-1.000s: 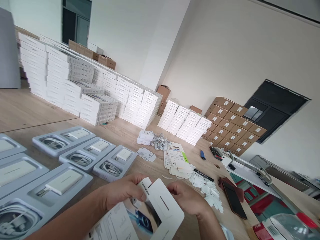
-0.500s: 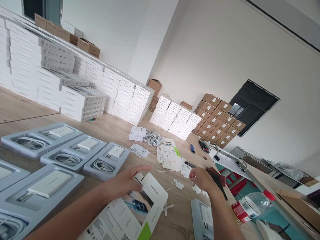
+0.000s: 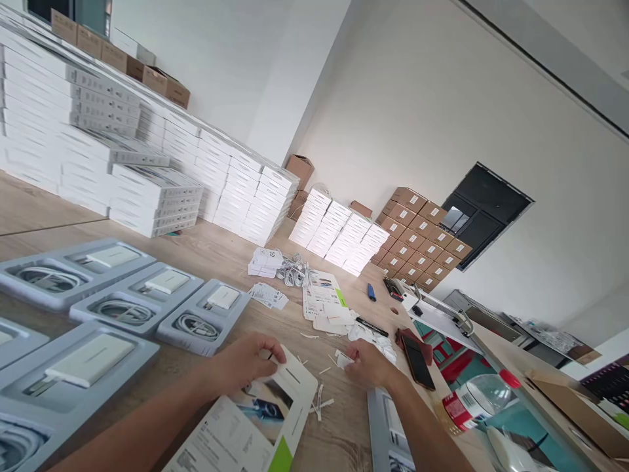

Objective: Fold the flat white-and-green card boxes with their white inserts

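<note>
A printed white packaging box (image 3: 255, 429), with a charger picture and a green corner, is pinched along its far edge by my left hand (image 3: 243, 362). The fingers of my right hand (image 3: 369, 364) are closed at a small white label (image 3: 343, 359) on the wooden table; its contact with the fingertips is partly hidden. Thin white paper strips (image 3: 320, 406) lie between the box and my right arm. Under that arm is a grey-blue tray (image 3: 377, 426) with a white charger, partly covered.
Several trays (image 3: 170, 314) with chargers and coiled cables stand on the left. Behind are stacked white boxes (image 3: 240, 196), cables (image 3: 293, 270) and printed cards (image 3: 268, 295). A marker (image 3: 372, 326), a phone (image 3: 417, 360) and a bottle (image 3: 476, 401) are on the right.
My right hand has moved left and down from the scattered labels to the small label near the strips. My left hand still holds the box. The view has shifted slightly.
</note>
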The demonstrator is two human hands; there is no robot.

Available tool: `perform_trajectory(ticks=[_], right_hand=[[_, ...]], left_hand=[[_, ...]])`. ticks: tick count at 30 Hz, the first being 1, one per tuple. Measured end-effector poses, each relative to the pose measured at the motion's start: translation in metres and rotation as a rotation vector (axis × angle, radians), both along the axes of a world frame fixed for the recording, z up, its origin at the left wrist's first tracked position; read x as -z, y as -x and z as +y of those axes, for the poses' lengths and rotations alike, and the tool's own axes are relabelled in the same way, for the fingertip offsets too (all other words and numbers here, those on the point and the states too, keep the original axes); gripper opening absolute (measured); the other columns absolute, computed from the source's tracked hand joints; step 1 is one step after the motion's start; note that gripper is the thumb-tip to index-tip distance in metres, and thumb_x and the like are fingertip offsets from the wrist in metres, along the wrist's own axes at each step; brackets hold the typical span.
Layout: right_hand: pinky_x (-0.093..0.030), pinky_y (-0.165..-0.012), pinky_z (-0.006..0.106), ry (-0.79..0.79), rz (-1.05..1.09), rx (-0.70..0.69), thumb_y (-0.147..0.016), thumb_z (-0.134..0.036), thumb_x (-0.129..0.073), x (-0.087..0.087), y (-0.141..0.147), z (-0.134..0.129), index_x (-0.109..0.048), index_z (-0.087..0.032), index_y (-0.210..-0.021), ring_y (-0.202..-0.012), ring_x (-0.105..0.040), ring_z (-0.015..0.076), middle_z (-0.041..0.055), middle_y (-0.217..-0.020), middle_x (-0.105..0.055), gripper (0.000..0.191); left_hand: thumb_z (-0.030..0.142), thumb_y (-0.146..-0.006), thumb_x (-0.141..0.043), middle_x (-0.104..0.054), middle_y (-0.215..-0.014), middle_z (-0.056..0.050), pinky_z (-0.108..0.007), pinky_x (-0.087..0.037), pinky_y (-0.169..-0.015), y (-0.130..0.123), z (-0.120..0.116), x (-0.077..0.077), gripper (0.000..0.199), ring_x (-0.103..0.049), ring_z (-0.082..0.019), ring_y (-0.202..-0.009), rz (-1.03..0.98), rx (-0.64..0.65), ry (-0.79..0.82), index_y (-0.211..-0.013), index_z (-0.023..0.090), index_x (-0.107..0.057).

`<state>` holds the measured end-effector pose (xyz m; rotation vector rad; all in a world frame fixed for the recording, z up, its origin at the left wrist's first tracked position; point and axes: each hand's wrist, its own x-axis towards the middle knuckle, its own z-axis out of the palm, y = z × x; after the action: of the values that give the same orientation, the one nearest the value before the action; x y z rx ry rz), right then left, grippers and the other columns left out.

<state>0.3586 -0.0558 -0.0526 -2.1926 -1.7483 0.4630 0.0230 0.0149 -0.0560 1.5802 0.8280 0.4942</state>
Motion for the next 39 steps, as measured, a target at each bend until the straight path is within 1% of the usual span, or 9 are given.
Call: perform_trajectory(ticks=[5,10,13,17,19,22,25,30,39], right_hand=[[-0.038,-0.058,0.025,0.007,0.218,-0.032,-0.066,-0.032,-0.067,-0.015,0.012,0.002,-0.057,-0.017,-0.061,-0.058,-0.049,0.0133,-0.0039,-0.057,-0.052,0.018],[-0.044,-0.060,0.026,0.084,0.509,-0.202,-0.068,-0.052,-0.071,-0.035,0.058,-0.004,-0.068,-0.015,-0.085,-0.063,-0.055,0.0131,0.0009,-0.073,-0.064,0.041],[-0.044,-0.056,0.024,0.156,0.702,-0.286,-0.061,-0.047,-0.081,-0.033,0.095,-0.002,-0.067,-0.016,-0.097,-0.057,-0.054,0.0111,-0.0002,-0.071,-0.065,0.050],[-0.041,-0.052,0.023,0.193,0.837,-0.328,-0.060,-0.038,-0.084,-0.032,0.123,0.002,-0.065,-0.015,-0.098,-0.052,-0.051,0.0096,-0.0026,-0.064,-0.062,0.048],[-0.043,-0.057,0.024,0.111,0.771,-0.324,-0.066,-0.032,-0.080,-0.036,0.129,0.002,-0.066,-0.016,-0.096,-0.059,-0.053,0.0110,-0.0017,-0.069,-0.062,0.037],[-0.044,-0.066,0.024,-0.206,0.505,-0.299,-0.074,-0.018,-0.071,-0.044,0.137,-0.002,-0.069,-0.020,-0.092,-0.073,-0.055,0.0128,-0.0001,-0.082,-0.060,0.019],[-0.042,-0.066,0.024,-0.393,0.220,-0.355,-0.080,-0.011,-0.063,-0.050,0.146,-0.008,-0.070,-0.023,-0.089,-0.072,-0.055,0.0127,-0.0004,-0.082,-0.058,0.017],[-0.041,-0.067,0.025,-0.385,-0.021,-0.485,-0.090,-0.013,-0.054,-0.050,0.156,-0.014,-0.070,-0.024,-0.085,-0.074,-0.059,0.0150,0.0004,-0.079,-0.064,0.020],[-0.038,-0.064,0.023,-0.366,-0.082,-0.523,-0.093,-0.018,-0.053,-0.049,0.157,-0.016,-0.069,-0.024,-0.082,-0.069,-0.058,0.0138,-0.0004,-0.073,-0.063,0.020]], left_hand=[[0.039,-0.070,-0.066,-0.044,-0.054,0.004,-0.018,-0.030,-0.040,0.001,-0.001,-0.002,0.021,-0.040,-0.011,-0.046,0.040,-0.039,-0.053,-0.076,0.019,-0.069],[0.057,-0.074,-0.062,-0.042,-0.057,0.004,-0.018,-0.033,-0.041,0.002,-0.011,-0.011,0.038,-0.043,-0.012,-0.051,-0.014,0.011,-0.080,-0.075,0.019,-0.067],[0.058,-0.079,-0.058,-0.035,-0.056,0.006,-0.018,-0.030,-0.041,0.003,-0.016,-0.016,0.039,-0.036,-0.011,-0.049,0.013,0.103,-0.107,-0.081,0.020,-0.066],[0.045,-0.084,-0.055,-0.035,-0.057,0.005,-0.020,-0.026,-0.047,0.002,-0.014,-0.014,0.032,-0.031,-0.009,-0.051,-0.073,0.188,-0.197,-0.069,0.018,-0.060],[0.042,-0.085,-0.054,-0.035,-0.057,0.005,-0.021,-0.025,-0.049,0.002,-0.011,-0.011,0.032,-0.030,-0.009,-0.052,-0.083,0.183,-0.202,-0.066,0.017,-0.058],[0.043,-0.085,-0.053,-0.034,-0.057,0.005,-0.022,-0.023,-0.048,0.001,-0.008,-0.007,0.033,-0.029,-0.009,-0.051,-0.071,0.171,-0.174,-0.064,0.017,-0.054],[0.044,-0.085,-0.053,-0.034,-0.057,0.005,-0.023,-0.023,-0.047,0.001,-0.007,-0.007,0.035,-0.029,-0.009,-0.051,-0.056,0.179,-0.164,-0.062,0.018,-0.051],[0.038,-0.086,-0.051,-0.032,-0.057,0.005,-0.023,-0.023,-0.048,0.002,-0.010,-0.012,0.033,-0.028,-0.009,-0.052,-0.044,0.206,-0.237,-0.060,0.017,-0.050],[0.042,-0.084,-0.054,-0.050,-0.062,0.001,-0.021,-0.035,-0.051,0.000,-0.014,-0.009,0.033,-0.046,-0.012,-0.060,-0.083,0.162,-0.391,-0.065,0.017,-0.065]])
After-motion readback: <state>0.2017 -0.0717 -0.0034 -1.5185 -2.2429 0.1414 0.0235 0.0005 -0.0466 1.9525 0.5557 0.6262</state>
